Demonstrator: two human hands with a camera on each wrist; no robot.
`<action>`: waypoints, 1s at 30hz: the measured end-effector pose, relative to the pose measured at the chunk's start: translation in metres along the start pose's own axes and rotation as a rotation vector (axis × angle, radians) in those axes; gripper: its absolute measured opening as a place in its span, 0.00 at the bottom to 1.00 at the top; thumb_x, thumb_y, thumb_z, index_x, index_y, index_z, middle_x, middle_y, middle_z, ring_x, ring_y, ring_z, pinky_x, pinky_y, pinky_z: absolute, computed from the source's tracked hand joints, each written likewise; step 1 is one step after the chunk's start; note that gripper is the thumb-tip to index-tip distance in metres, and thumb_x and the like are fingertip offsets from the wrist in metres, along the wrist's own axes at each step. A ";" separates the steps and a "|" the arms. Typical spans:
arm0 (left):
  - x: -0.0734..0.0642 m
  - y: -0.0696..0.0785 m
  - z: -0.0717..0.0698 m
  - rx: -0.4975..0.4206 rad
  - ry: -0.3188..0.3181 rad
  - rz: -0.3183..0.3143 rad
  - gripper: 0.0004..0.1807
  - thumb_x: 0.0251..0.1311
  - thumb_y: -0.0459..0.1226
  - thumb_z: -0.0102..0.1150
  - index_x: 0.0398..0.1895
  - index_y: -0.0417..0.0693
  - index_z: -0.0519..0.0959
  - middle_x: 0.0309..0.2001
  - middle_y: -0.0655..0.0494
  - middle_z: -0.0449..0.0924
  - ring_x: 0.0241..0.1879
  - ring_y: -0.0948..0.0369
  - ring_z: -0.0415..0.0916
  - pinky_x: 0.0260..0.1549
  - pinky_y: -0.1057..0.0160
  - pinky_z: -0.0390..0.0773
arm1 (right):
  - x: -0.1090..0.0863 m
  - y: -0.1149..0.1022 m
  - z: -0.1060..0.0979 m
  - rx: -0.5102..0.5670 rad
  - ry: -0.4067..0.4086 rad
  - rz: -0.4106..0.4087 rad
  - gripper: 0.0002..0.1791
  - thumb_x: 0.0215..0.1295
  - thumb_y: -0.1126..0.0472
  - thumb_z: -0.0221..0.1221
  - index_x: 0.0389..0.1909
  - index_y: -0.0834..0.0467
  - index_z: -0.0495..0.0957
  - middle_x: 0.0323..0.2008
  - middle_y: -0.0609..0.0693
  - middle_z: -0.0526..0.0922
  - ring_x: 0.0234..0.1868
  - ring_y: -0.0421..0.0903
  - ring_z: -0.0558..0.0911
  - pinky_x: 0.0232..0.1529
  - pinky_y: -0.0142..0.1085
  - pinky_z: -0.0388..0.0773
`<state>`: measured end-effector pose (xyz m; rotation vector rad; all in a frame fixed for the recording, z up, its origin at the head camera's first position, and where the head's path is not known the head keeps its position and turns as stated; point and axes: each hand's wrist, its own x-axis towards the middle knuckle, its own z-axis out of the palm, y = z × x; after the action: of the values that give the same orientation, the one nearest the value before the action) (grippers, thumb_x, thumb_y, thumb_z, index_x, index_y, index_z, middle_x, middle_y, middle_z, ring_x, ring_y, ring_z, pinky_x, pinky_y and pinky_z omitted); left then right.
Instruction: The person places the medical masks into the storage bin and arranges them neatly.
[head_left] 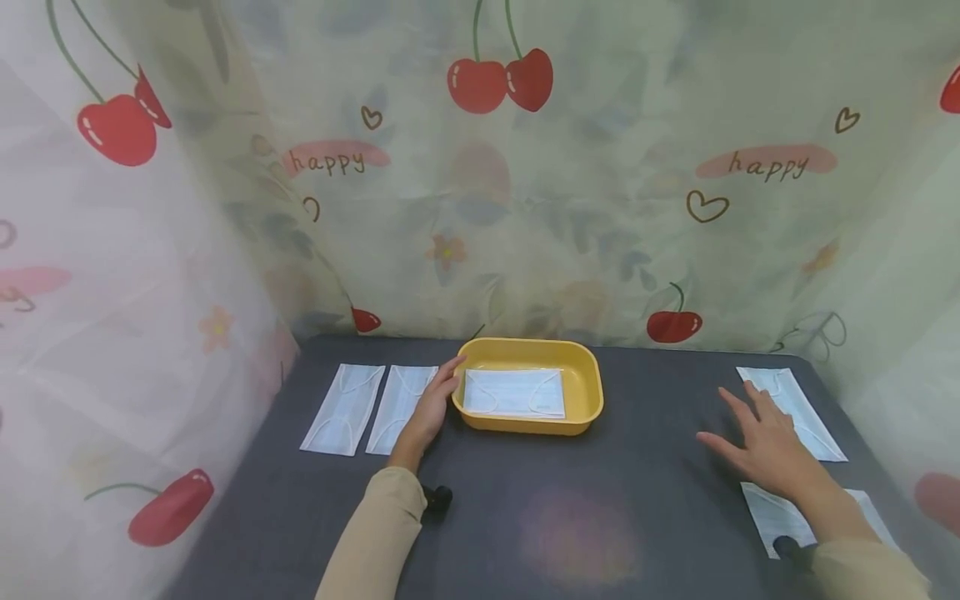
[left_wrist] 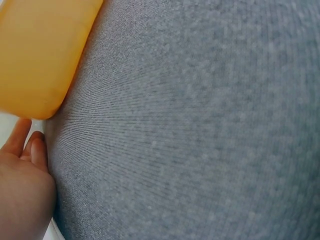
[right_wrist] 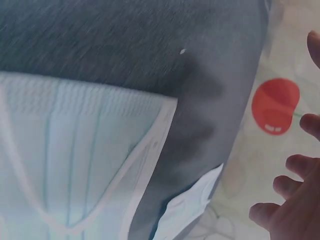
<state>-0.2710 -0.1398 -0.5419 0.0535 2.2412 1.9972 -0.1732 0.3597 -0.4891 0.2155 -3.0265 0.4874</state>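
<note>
Our right hand (head_left: 765, 446) hovers spread over grey worktop (head_left: 600, 517), beside near right mask (head_left: 780, 517). Left hand (head_left: 431, 408), fingers straight, steadies yellow tray (head_left: 588, 392) holding one mask (head_left: 514, 392). We'd pinch mask edge, lift flat.

We see a yellow tray (head_left: 585, 417), pale blue face masks (head_left: 342, 408), a grey worktop (head_left: 637, 500) and a red-cherry curtain (head_left: 600, 208).
</note>
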 end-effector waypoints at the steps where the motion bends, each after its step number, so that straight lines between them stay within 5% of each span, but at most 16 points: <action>1: 0.000 0.000 0.000 0.001 0.000 0.006 0.26 0.77 0.41 0.38 0.76 0.61 0.65 0.81 0.53 0.56 0.82 0.51 0.49 0.80 0.43 0.46 | -0.002 0.003 0.000 -0.003 0.008 -0.001 0.51 0.67 0.36 0.61 0.76 0.66 0.56 0.75 0.79 0.48 0.73 0.83 0.50 0.63 0.80 0.49; 11: 0.001 0.000 -0.001 0.005 0.000 0.029 0.27 0.77 0.39 0.38 0.76 0.58 0.65 0.81 0.51 0.56 0.82 0.50 0.49 0.80 0.42 0.47 | -0.017 0.037 0.000 -0.031 0.190 -0.082 0.50 0.59 0.41 0.69 0.71 0.68 0.60 0.66 0.85 0.59 0.62 0.84 0.63 0.58 0.74 0.61; 30: 0.000 -0.002 -0.001 0.004 -0.005 0.009 0.26 0.77 0.41 0.38 0.76 0.62 0.65 0.80 0.53 0.57 0.81 0.51 0.49 0.80 0.43 0.47 | -0.051 0.089 0.007 0.027 0.116 0.049 0.52 0.60 0.44 0.70 0.69 0.76 0.58 0.61 0.89 0.60 0.59 0.86 0.62 0.53 0.77 0.61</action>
<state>-0.2714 -0.1413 -0.5436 0.0687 2.2461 1.9952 -0.1359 0.4476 -0.5276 0.1099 -2.9195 0.5255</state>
